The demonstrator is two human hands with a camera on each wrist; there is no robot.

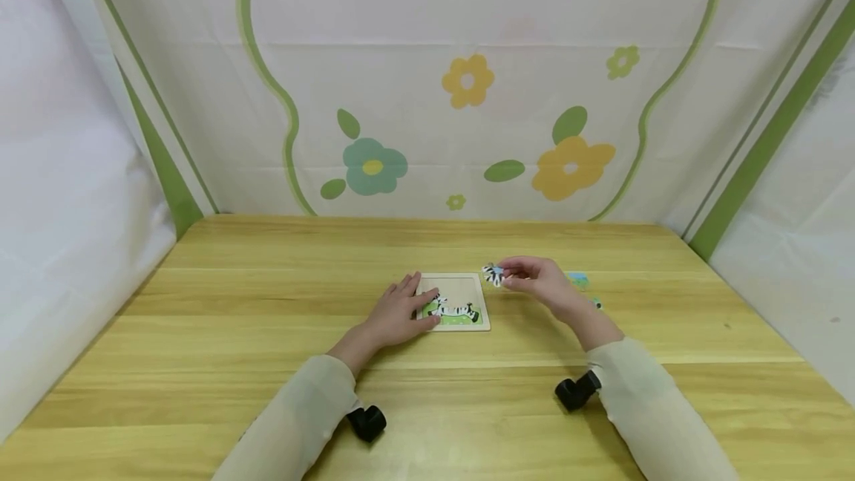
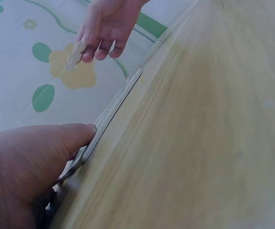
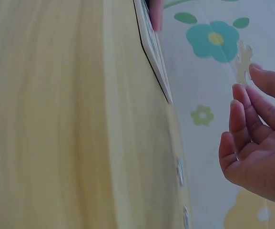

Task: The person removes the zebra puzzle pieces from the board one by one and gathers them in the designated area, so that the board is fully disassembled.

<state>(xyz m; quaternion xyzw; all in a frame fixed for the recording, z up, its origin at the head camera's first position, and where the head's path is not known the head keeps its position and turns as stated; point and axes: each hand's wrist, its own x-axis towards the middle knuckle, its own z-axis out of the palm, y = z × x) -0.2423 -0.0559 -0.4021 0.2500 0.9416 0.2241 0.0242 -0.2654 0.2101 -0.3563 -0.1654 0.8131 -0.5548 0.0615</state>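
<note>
A square wooden puzzle tray (image 1: 486, 303) lies on the table in the head view, its lower part filled with zebra pieces (image 1: 457, 311) on green. My left hand (image 1: 399, 314) rests over the tray's left edge with fingers extended. In the left wrist view its thumb (image 2: 80, 135) lies along the tray's rim. Between thumb and fingertips, my right hand (image 1: 544, 284) pinches a zebra-striped puzzle piece (image 1: 493, 275) just right of the tray's top corner. Seen edge-on in the right wrist view, that puzzle piece (image 3: 243, 62) is pale and held above the table.
A blue and green puzzle piece (image 1: 578, 280) lies on the table beyond the right hand. Another small piece (image 1: 597, 303) shows partly behind the right wrist. A flowered curtain (image 1: 414, 95) hangs along the table's back edge.
</note>
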